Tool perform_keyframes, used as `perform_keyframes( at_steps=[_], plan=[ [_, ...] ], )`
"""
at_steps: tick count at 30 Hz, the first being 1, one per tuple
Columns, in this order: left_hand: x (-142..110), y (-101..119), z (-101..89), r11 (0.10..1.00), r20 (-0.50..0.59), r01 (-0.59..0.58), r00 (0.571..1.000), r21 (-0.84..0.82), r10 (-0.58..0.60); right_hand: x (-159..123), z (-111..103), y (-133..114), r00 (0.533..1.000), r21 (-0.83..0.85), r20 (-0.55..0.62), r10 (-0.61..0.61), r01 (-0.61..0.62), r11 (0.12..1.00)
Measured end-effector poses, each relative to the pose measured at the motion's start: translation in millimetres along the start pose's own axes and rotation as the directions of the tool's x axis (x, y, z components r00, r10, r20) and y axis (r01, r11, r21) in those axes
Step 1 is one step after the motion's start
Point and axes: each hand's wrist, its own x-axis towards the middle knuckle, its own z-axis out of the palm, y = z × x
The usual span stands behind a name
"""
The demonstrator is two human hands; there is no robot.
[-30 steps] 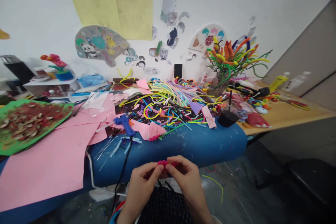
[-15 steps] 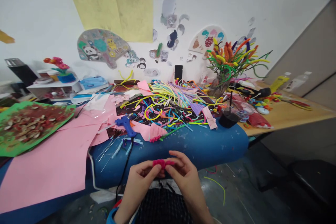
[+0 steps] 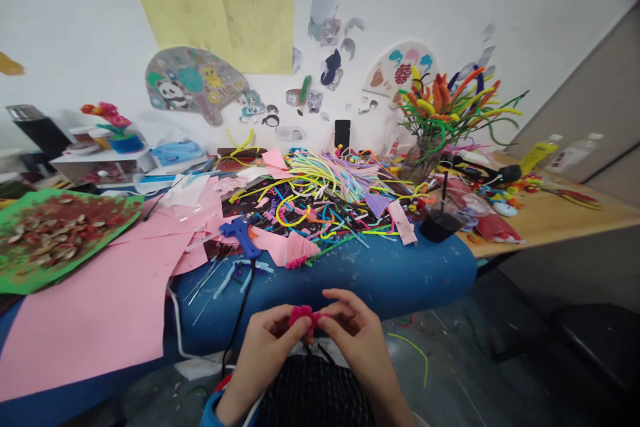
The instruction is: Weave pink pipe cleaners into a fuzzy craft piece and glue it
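Note:
Both hands are close together in front of my lap, just off the near edge of the table. Between them is a hot-pink fuzzy pipe cleaner, bent into a small curled, scalloped shape. My left hand pinches its left part between thumb and fingers. With thumb and fingertips, my right hand grips the short right end, its index finger raised. Beyond them on the table lies a pink wrapped cone piece with a hot-pink fuzzy edge. Left of that is a blue hot glue gun.
A heap of coloured pipe cleaners covers the table's middle. Pink sheets and a green sheet with shells lie left. At right stand a cup of dark drink and a vase of pipe-cleaner flowers. The glue gun's cord hangs over the edge.
The pink pipe cleaner has turned in my fingers and more of its scalloped outline shows. Both hands stay in nearly the same place; the view has shifted slightly.

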Motion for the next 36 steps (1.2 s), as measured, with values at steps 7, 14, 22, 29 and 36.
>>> perform_keyframes(
  at_steps=[7, 14, 22, 29, 36],
  plan=[
    [0, 1, -1.4, 0.994, 0.063, -0.021, 0.998, 0.107, 0.015, 5, 0, 3, 0.999, 0.164, 0.020, 0.032, -0.034, 0.986],
    [-3, -1, -0.3, 0.984, 0.126, -0.061, 0.991, 0.166, 0.040, 6, 7, 9, 0.999, 0.271, -0.018, 0.046, -0.039, 0.962],
    [3, -1, 0.4, 0.994, 0.061, -0.033, 0.998, 0.104, 0.026, 1, 12, 16, 0.983, 0.190, -0.185, -0.005, 0.041, 0.981],
    [4, -3, -3.5, 0.997, 0.124, -0.013, 0.992, 0.078, 0.003, 1, 9, 13, 0.984, 0.164, -0.176, 0.024, 0.006, 0.986],
    [3, -5, -0.9, 0.997, 0.094, -0.021, 0.996, 0.069, 0.014, -2, 9, 10, 0.994, 0.081, -0.105, 0.021, -0.012, 0.997]
  ],
)
